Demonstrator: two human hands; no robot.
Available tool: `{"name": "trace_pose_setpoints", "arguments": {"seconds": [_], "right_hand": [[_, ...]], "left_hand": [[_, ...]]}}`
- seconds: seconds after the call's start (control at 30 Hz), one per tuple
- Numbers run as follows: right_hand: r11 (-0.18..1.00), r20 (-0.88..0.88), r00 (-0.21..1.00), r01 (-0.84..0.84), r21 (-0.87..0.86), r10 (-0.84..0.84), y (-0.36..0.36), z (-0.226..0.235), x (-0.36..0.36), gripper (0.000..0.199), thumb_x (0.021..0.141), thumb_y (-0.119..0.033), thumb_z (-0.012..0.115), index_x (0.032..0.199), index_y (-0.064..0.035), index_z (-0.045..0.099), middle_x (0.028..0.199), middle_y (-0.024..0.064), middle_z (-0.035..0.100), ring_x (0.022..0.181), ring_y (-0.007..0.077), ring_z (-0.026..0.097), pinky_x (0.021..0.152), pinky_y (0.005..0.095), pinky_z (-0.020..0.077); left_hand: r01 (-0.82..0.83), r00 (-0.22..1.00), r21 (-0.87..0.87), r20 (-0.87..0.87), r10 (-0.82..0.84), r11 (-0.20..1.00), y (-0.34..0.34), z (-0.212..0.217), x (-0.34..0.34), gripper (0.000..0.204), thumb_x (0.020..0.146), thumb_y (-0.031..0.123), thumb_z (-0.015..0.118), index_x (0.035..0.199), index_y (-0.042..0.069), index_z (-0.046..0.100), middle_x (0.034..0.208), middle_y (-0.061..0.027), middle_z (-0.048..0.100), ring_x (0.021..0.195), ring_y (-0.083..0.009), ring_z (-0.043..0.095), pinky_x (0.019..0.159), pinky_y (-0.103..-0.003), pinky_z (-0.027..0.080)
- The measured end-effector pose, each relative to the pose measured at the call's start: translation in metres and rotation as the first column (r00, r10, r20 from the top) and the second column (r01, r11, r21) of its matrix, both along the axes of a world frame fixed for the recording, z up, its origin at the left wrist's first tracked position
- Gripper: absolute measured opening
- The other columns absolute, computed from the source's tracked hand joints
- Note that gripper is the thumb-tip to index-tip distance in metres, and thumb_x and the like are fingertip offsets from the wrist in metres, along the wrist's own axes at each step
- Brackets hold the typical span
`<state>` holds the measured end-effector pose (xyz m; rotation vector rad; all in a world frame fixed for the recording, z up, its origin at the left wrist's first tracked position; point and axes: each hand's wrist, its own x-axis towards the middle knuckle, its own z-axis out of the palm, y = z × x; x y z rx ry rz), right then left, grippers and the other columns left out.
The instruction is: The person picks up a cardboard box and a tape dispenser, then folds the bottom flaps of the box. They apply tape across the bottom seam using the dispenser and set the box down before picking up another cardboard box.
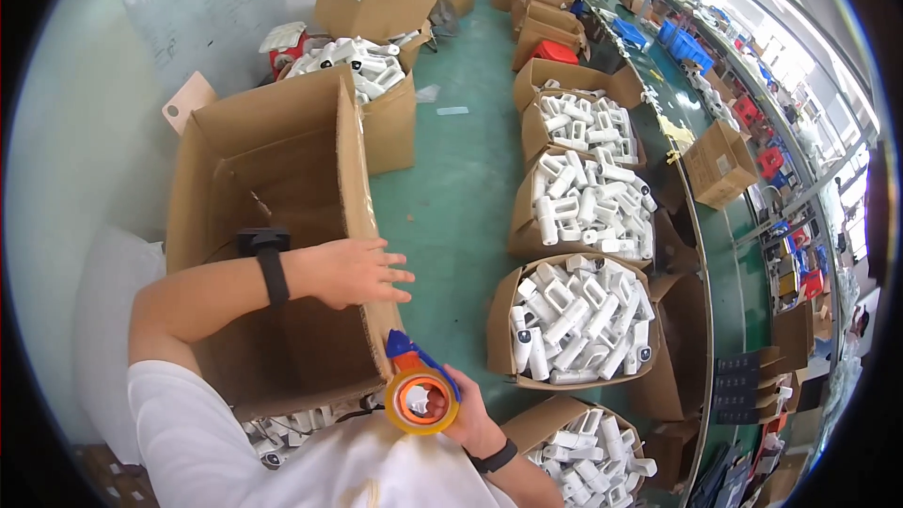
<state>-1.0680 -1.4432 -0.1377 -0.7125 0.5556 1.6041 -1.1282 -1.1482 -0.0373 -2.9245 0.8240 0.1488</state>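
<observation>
A large brown cardboard carton [256, 99] stands open in front of me on the left, its inside dark. My left hand [359, 273] reaches across it, fingers spread at the carton's right wall, holding nothing. Whether the palm touches the cardboard I cannot tell. A black device is strapped to the left wrist. Low and close to my body, my right hand [472, 419] grips a blue and orange tape dispenser [404, 346] loaded with a yellowish roll of tape [395, 411]. The dispenser's blue tip is beside the carton's near right corner.
Several cartons of white plastic parts [578, 320] line the right side of the green floor [442, 254]. Another filled carton [388, 132] stands beyond mine. A long workbench [720, 254] runs along the right, with a small carton [720, 165] on it. A pale wall is at left.
</observation>
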Motion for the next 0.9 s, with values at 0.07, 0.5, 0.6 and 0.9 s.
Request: {"name": "trace_pose_setpoints", "arguments": {"seconds": [0.07, 0.5, 0.6, 0.9], "right_hand": [[0.999, -0.049, 0.998, 0.047, -0.009, -0.048, -0.004, -0.002, 0.004, 0.034, 0.095, -0.037, 0.047, 0.082, -0.0067, 0.057, 0.055, -0.0013, 0.041, 0.049, 0.0106, 0.037, 0.048, 0.0248, 0.0322], [0.991, -0.046, 0.990, 0.133, 0.023, -0.132, -0.053, -0.003, 0.009, 0.036, 0.095, -0.039, 0.047, 0.086, -0.0059, 0.059, 0.054, -0.0019, 0.042, 0.049, 0.0089, 0.041, 0.050, 0.0249, 0.0361], [0.996, -0.084, 0.993, 0.085, 0.002, -0.084, -0.082, -0.017, 0.006, 0.035, 0.096, -0.037, 0.047, 0.088, -0.0053, 0.057, 0.054, -0.0004, 0.046, 0.048, 0.0105, 0.043, 0.049, 0.0249, 0.0356], [0.961, -0.275, 0.956, 0.163, 0.224, -0.098, -0.088, -0.048, -0.022, 0.043, 0.096, -0.043, 0.044, 0.088, -0.0037, 0.058, 0.059, 0.0038, 0.049, 0.052, 0.0161, 0.045, 0.053, 0.0284, 0.0362]], "left_hand": [[-0.148, 0.938, 0.057, -0.310, 0.158, 0.987, -0.001, -0.005, 0.010, 0.073, 0.063, 0.010, 0.071, 0.132, 0.021, 0.050, 0.136, -0.0032, 0.053, 0.099, -0.0260, 0.063, 0.077, -0.040, 0.053], [-0.093, 0.916, 0.247, -0.358, 0.180, 0.965, -0.009, -0.022, 0.055, 0.022, 0.061, 0.014, 0.064, 0.082, 0.018, 0.070, 0.071, -0.0035, 0.064, 0.077, -0.0282, 0.064, 0.062, -0.041, 0.052], [-0.076, 0.953, 0.127, -0.283, 0.110, 0.989, 0.008, -0.032, 0.051, 0.013, 0.066, 0.017, 0.065, 0.078, 0.016, 0.069, 0.071, -0.0082, 0.065, 0.074, -0.0297, 0.066, 0.061, -0.042, 0.052], [-0.221, 0.955, 0.184, -0.158, 0.251, 0.958, 0.021, -0.025, 0.056, 0.026, 0.060, 0.015, 0.068, 0.085, 0.020, 0.072, 0.075, -0.0011, 0.066, 0.080, -0.0231, 0.063, 0.062, -0.039, 0.052]]}}
